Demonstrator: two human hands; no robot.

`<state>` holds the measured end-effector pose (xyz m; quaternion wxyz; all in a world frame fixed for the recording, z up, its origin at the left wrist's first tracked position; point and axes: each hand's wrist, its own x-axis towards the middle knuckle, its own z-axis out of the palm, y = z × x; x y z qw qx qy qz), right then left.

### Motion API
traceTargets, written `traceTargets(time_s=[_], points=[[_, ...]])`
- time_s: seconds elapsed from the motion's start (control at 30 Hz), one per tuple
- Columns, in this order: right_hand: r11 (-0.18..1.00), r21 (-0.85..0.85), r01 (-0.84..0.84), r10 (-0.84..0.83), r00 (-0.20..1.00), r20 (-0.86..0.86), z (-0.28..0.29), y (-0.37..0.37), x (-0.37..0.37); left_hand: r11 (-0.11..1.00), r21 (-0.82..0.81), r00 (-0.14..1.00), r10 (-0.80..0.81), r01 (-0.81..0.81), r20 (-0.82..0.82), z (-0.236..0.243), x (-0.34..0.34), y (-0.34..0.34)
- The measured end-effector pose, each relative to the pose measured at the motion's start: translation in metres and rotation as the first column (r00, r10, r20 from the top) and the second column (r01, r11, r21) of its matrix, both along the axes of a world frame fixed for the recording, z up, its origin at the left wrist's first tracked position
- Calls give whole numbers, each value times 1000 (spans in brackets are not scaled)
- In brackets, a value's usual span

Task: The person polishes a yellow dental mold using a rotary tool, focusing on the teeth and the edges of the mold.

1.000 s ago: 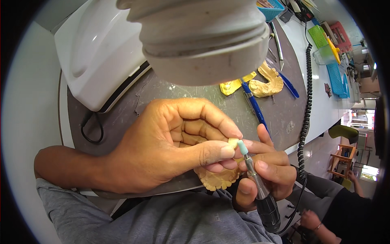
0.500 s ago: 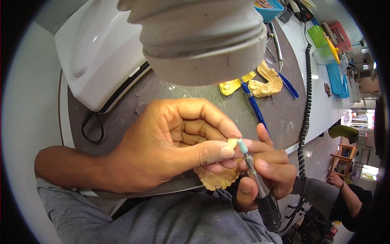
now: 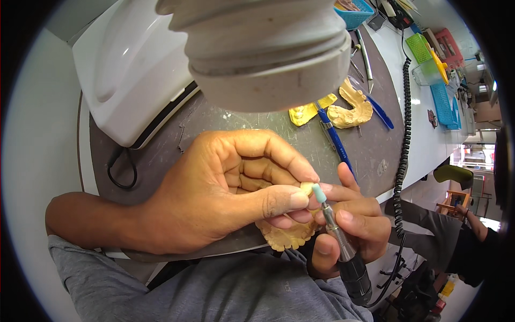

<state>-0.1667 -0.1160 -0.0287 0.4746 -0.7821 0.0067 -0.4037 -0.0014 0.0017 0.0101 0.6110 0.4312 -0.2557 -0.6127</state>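
My left hand pinches a small pale-yellow dental piece, probably a crown, between thumb and index fingertip; fingers hide much of it. My right hand is closed around a rotary handpiece, black at the grip and metal toward the front. Its pale blue-green grinding stone points up at the dental piece, touching or almost touching it. The fingertips of both hands meet around the stone. Below them, near the bench's front edge, a tan plaster dental cast is partly covered by my hands.
A pale ribbed hose nozzle hangs over the grey bench mat. Beyond my hands lie a horseshoe-shaped cast, a yellow piece and a blue pen. A white machine stands left; a coiled black cord runs right.
My hands, the dental piece and the handpiece keep almost the same position. In the background at the right, another person has shifted, and the raised arm is farther right and higher.
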Motion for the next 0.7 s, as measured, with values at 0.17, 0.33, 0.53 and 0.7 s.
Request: traceTargets(time_s=[0.17, 0.33, 0.53, 0.7], points=[[1000, 6, 25, -25, 1000, 15, -1, 2, 1, 1000, 4, 1000, -12, 12, -19, 1, 1, 0], [1000, 14, 25, -25, 999, 33, -2, 2, 2, 1000, 24, 999, -11, 13, -46, 1, 1, 0], [999, 15, -36, 35, 997, 66, -3, 0, -1, 999, 36, 1000, 3, -4, 19, 2, 1, -1], [965, 224, -137, 111, 986, 125, -9, -7, -11, 999, 47, 1000, 20, -20, 3, 1, 1, 3]])
